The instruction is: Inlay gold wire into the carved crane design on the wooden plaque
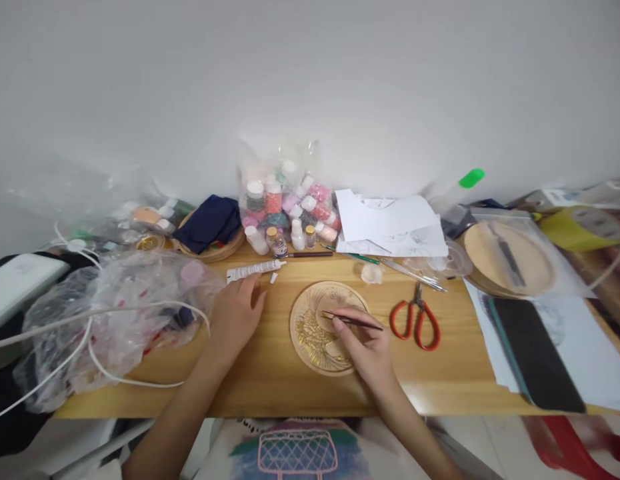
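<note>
A round wooden disc (303,300) lies flat on the table, carrying a raised line pattern with gold filling part of it. Above the disc, my right hand (370,340) is closed in a pinch around slim dark tweezers (360,323), whose gold-coloured tips point left over the pattern. To the left, my left hand (237,310) rests on the table with thumb and forefinger apart. Its fingertips reach the lower edge of a white tube (253,270), and no grip on the tube is visible. A small white cap (274,277) lies close to the tube's nozzle.
Red-handled pliers (415,320) lie right of the disc, beyond them a phone (535,353) on papers. Behind stand small bottles (277,241), a bag of bead jars (290,193) and white sheets (390,223). Crumpled plastic bags (120,313) and white cables (140,309) spread at left.
</note>
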Demonstrator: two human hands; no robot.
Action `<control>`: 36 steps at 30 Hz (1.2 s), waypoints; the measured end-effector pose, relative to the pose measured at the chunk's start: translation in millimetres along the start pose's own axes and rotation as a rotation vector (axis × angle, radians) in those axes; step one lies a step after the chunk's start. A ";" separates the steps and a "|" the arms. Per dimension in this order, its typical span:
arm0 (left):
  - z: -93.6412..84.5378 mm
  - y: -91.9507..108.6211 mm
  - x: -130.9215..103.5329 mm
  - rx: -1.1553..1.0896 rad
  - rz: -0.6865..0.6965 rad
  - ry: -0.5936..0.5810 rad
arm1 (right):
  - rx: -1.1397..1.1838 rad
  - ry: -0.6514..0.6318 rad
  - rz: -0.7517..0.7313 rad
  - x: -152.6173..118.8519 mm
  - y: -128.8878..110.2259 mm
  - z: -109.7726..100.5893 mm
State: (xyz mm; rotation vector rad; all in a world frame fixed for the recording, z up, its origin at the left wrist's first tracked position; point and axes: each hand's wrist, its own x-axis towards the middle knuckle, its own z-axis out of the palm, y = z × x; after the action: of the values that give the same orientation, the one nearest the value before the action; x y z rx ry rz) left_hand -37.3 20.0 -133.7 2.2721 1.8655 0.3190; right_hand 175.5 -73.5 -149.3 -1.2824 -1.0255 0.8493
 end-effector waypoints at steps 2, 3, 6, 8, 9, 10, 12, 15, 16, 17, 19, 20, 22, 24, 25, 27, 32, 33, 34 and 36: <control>-1.5 3.6 -2.4 0.097 -0.020 -0.047 | 0.015 -0.005 0.009 -0.6 -1.0 -1.2; -2.8 5.1 -3.7 0.122 -0.020 -0.063 | 0.022 -0.003 0.010 -0.8 -1.2 -1.6; -7.9 7.7 -8.6 0.176 0.013 -0.076 | 0.043 0.010 0.006 -1.3 0.1 -1.8; -11.3 7.0 -12.5 0.249 0.077 -0.049 | 0.045 0.010 -0.003 -1.5 1.7 -1.4; -12.9 6.0 -14.4 0.288 0.111 -0.034 | 0.042 0.010 -0.010 -1.5 2.3 -1.3; -14.3 4.8 -16.1 0.319 0.139 -0.018 | 0.037 0.007 -0.018 -1.6 2.5 -1.6; -17.0 2.1 -18.3 0.325 0.172 -0.005 | 0.020 0.011 -0.046 -2.0 1.5 -4.3; -20.7 -1.2 -20.7 0.263 0.147 -0.060 | -0.056 0.008 -0.130 -3.4 -2.8 -15.9; -21.6 -2.2 -22.0 0.244 0.125 -0.090 | -0.112 -0.002 -0.173 -4.0 -4.1 -22.1; -22.2 -3.1 -23.8 0.221 0.106 -0.118 | -0.189 -0.015 -0.229 -4.6 -4.7 -29.2; -21.7 -5.1 -29.6 0.126 0.105 -0.140 | -0.420 -0.060 -0.355 -5.6 -3.4 -45.3; -20.4 -6.0 -33.3 0.051 0.132 -0.136 | -0.554 -0.082 -0.423 -6.2 -1.2 -53.4; -15.8 -7.4 -41.6 -0.128 0.214 -0.112 | -0.821 -0.122 -0.532 -7.9 5.5 -67.6; -9.1 -7.7 -49.6 -0.263 0.295 -0.085 | -1.038 -0.146 -0.582 -10.5 13.0 -77.4; -5.3 -7.4 -52.9 -0.299 0.321 -0.074 | -1.118 -0.158 -0.588 -12.1 15.9 -80.3; 1.8 -6.2 -57.7 -0.323 0.354 -0.051 | -1.218 -0.176 -0.592 -15.0 19.2 -82.8; 9.3 -1.8 -59.7 -0.269 0.467 0.045 | -1.307 -0.192 -0.614 -18.8 16.1 -82.3; 9.0 -1.0 -59.0 -0.262 0.487 0.062 | -1.298 -0.193 -0.613 -19.2 15.3 -82.7; 8.4 -0.4 -58.1 -0.260 0.503 0.075 | -1.275 -0.190 -0.606 -19.4 14.9 -83.5; 6.9 0.7 -56.4 -0.262 0.516 0.089 | -1.207 -0.157 -0.572 -19.1 15.3 -86.2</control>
State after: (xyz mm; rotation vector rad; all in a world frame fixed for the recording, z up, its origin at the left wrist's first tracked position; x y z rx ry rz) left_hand -45.2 -35.5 -142.9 2.5408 1.1520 0.6993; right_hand 250.8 -119.0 -166.4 -1.7252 -2.0449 -0.2207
